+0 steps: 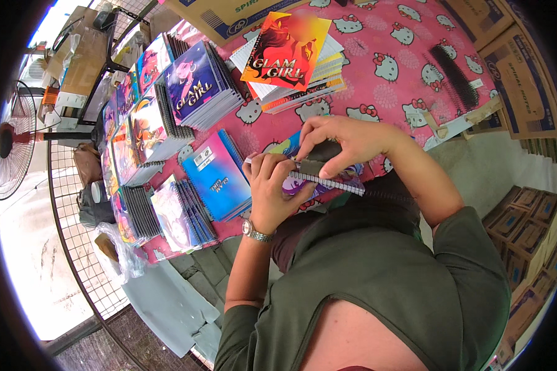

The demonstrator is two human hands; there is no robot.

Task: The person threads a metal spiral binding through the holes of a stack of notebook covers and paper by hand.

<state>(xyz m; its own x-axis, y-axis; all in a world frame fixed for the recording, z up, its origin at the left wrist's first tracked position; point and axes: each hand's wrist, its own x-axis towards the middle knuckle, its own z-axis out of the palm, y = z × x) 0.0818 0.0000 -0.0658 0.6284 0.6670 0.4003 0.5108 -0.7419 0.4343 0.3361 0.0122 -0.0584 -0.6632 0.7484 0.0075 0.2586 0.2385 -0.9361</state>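
A spiral notebook (351, 178) with a purple patterned cover is held up in front of my body, its row of binding holes facing up. My left hand (271, 185), with a metal watch on the wrist, is closed around the notebook's left end. Above the bound edge, my right hand (346, 145) is bent, its thumb and fingers pinching a small dark grey piece (311, 167) against the edge. A dark wire coil (387, 196) trails past the notebook's right end, partly lost against my dark clothes. Beside my left hand lies a blue and pink notebook (213, 176).
Stacks of spiral notebooks (195, 86) fill the table's left side. A fanned pile with an orange-red cover (288, 52) lies at the back. Black wire coils (457, 80) rest on the pink tablecloth (368, 80) at right. Cardboard boxes (523, 80) stand beyond; a fan (12, 145) is far left.
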